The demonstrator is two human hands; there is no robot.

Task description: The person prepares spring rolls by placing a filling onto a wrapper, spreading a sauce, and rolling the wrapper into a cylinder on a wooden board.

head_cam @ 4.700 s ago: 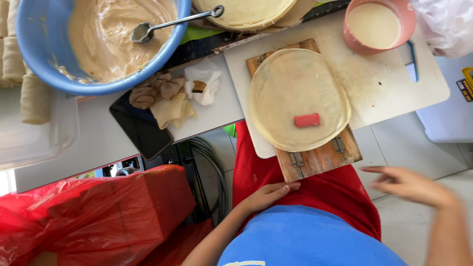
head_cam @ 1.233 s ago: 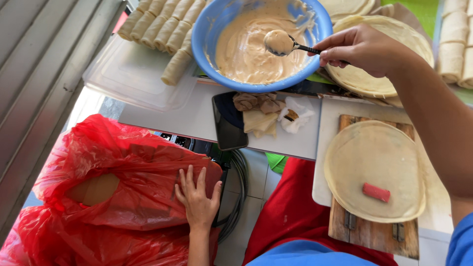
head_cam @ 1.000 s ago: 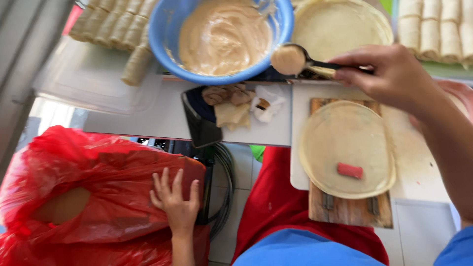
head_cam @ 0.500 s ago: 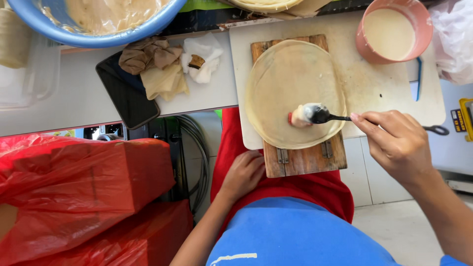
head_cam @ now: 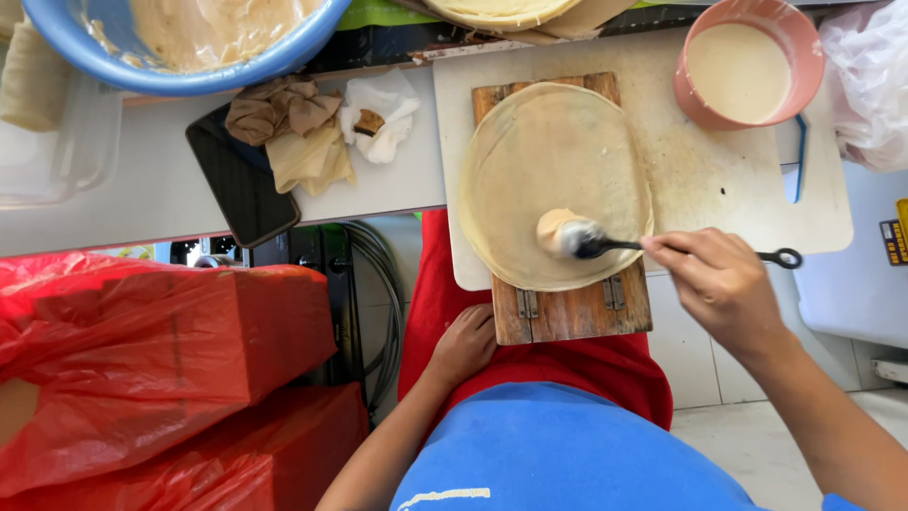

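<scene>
Filling hides beneath spoon pinched in right hand; left hand loosely curled, empty.

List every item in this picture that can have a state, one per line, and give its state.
Round pale wrapper: flat on wooden board, filling dolloped on it.
Black-handled metal spoon: held, bowl on wrapper.
Right hand: closed on spoon.
Left hand: empty, on lap.
Pink cup: nearly full, pale liquid.
Blue bowl: holds creamy filling.

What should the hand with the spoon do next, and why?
Probably tip the spoon and spread its filling: the right hand holds it on the round wrapper, and the blob sits in one lump.
</scene>
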